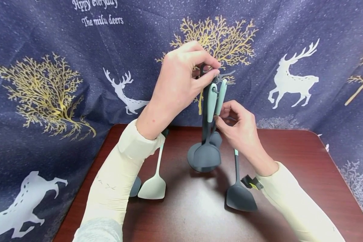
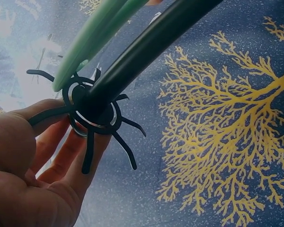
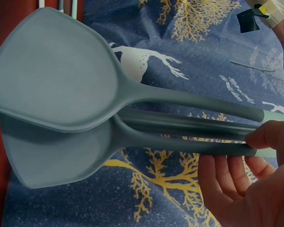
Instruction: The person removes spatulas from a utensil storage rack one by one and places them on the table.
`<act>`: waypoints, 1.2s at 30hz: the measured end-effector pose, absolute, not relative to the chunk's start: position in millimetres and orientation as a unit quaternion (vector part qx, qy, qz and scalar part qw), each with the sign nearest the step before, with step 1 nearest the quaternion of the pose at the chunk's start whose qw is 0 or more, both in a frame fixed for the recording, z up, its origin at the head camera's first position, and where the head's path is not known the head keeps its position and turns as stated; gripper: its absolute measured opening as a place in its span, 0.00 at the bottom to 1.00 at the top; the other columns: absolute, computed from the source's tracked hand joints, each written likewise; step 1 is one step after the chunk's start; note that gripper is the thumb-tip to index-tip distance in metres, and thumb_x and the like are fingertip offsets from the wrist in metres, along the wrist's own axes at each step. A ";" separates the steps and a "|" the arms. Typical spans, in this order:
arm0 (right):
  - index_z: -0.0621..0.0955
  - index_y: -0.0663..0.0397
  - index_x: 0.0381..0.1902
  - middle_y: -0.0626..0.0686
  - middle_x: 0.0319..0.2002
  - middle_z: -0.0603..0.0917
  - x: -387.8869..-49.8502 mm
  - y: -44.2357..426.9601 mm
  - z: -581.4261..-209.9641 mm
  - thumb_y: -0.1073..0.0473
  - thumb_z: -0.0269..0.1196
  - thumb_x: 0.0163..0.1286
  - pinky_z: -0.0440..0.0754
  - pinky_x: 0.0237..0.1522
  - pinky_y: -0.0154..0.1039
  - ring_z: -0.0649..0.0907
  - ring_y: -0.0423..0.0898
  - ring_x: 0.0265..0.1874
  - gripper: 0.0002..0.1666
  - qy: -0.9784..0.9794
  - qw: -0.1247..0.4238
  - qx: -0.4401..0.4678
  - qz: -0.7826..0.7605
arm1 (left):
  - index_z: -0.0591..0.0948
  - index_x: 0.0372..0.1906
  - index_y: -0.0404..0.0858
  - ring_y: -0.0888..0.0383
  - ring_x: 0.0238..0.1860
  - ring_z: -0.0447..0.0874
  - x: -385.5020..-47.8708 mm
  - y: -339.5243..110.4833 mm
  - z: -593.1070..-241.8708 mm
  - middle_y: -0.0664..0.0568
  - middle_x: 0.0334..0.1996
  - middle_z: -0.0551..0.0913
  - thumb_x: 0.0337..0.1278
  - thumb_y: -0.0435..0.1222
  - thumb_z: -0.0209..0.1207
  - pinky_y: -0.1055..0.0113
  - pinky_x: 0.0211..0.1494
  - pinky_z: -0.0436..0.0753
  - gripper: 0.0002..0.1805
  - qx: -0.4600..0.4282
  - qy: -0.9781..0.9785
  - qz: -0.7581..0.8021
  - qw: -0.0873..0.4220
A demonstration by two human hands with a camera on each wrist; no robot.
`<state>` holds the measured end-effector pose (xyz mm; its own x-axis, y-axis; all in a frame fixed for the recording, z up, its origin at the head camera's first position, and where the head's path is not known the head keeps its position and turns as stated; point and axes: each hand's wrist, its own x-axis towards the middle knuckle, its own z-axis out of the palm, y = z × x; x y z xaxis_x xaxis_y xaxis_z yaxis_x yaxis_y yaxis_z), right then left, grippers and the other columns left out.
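Mint-green handle up and dark grey blade down, the rear turner (image 3: 57, 163) stands close beside the dark pole of the utensil rack (image 1: 204, 114). The right hand (image 1: 237, 122) pinches it where the handle meets the shaft, thumb on one side and fingers on the other. The turner's long axis runs nearly upright, the handle's tip leaning slightly away from the pole toward the person's right. From the pinching fingers, the tip rises to the level of the hooked ring (image 2: 97, 129) at the top of the rack, while the blade drops below them. That short gap between tip and hook is the relation that matters, and the right hand is the nearer one to govern the handle. Whether the hook already passes through the handle's eye is hard to tell, since the hooks blur against the patterned cloth (image 1: 254, 20).

The left hand (image 1: 184, 72) grips the rack at its top, its fingers curled around the part above the hooks and clamped there. The front turner (image 1: 207, 156) hangs just beside the held one, nearer the person, its blade in front of a round grey disc (image 1: 193, 158).

On the red-brown table (image 1: 181, 218), a pale green turner (image 1: 152, 186) lies to the left, next to a grey utensil (image 1: 135, 188) partly covered by the left sleeve (image 1: 109, 181). Another dark turner (image 1: 241, 199) lies to the right, near the right wrist.
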<state>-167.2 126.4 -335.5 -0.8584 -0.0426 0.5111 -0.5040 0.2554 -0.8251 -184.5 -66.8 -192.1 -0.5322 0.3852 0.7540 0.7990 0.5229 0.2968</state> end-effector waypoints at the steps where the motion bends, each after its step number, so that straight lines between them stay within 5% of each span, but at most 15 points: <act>1: 0.82 0.61 0.41 0.51 0.33 0.85 -167.1 126.4 -335.6 0.71 0.68 0.66 0.89 0.43 0.33 0.87 0.42 0.35 0.07 -0.767 0.198 0.178 0.584 | 0.93 0.40 0.41 0.64 0.35 0.78 -184.4 -66.7 -192.2 0.52 0.35 0.83 0.67 0.34 0.71 0.76 0.40 0.80 0.03 -0.364 -0.813 -0.325 0.318; 36: 0.83 0.58 0.40 0.49 0.33 0.83 -161.8 130.0 -326.6 0.71 0.69 0.67 0.88 0.42 0.31 0.86 0.41 0.35 0.07 -0.767 0.212 0.181 0.578 | 0.93 0.41 0.41 0.63 0.34 0.77 -184.7 -66.6 -193.0 0.52 0.35 0.82 0.68 0.36 0.71 0.74 0.39 0.78 0.04 -0.362 -0.816 -0.318 0.321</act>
